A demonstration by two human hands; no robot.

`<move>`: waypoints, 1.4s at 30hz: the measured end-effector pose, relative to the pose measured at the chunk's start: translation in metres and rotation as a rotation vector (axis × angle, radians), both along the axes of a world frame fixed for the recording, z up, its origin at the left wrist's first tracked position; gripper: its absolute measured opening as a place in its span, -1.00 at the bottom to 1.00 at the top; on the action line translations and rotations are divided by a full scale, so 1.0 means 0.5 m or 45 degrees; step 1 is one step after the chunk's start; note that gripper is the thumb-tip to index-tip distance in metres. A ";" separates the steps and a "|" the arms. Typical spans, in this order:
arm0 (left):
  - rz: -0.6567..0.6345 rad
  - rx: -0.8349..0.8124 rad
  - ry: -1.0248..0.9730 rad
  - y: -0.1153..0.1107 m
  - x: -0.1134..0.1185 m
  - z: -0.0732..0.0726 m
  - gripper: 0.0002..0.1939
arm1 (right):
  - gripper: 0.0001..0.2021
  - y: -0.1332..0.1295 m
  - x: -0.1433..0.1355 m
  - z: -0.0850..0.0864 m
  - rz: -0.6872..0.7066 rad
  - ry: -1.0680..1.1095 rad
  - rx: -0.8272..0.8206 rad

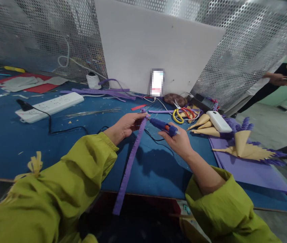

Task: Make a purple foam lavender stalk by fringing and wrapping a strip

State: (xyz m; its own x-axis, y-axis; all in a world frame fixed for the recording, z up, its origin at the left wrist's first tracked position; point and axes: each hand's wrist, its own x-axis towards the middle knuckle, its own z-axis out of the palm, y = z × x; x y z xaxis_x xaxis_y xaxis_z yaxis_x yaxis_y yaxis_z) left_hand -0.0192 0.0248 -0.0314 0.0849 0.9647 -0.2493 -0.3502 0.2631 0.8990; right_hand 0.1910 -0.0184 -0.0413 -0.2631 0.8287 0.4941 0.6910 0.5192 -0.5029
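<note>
Left hand (125,127) pinching top of long, narrow purple paper strip (132,158), lower end hanging past front edge of blue bench (82,162); right hand (180,140) gripping blue glue gun (161,124), nozzle right up near pinched top

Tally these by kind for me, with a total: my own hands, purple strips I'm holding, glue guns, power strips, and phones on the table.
Your hands: 2, left hand and right hand
Held purple strip: 1
Glue gun: 1
Power strip: 1
Phone: 1
Total: 6
</note>
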 end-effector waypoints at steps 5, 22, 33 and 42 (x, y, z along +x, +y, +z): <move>0.009 -0.014 0.003 0.000 0.001 0.002 -0.76 | -0.66 -0.001 0.001 0.001 -0.012 -0.016 0.009; 0.044 -0.056 0.013 -0.005 0.003 0.011 -0.86 | -0.64 -0.005 -0.001 0.004 -0.037 -0.055 0.008; 0.058 -0.061 0.005 -0.004 0.004 0.011 -0.85 | -0.61 -0.010 -0.002 0.010 0.017 -0.084 0.014; 0.065 -0.068 -0.038 -0.003 0.006 0.012 -0.88 | -0.61 -0.013 -0.001 0.011 0.012 -0.124 0.004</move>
State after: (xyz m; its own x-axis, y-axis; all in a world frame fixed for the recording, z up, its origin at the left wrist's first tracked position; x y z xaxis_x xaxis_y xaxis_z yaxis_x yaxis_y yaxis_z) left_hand -0.0164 0.0233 -0.0256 0.0442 0.9533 -0.2989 -0.3911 0.2918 0.8728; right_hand 0.1902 -0.0248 -0.0358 -0.3181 0.8244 0.4682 0.7316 0.5276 -0.4318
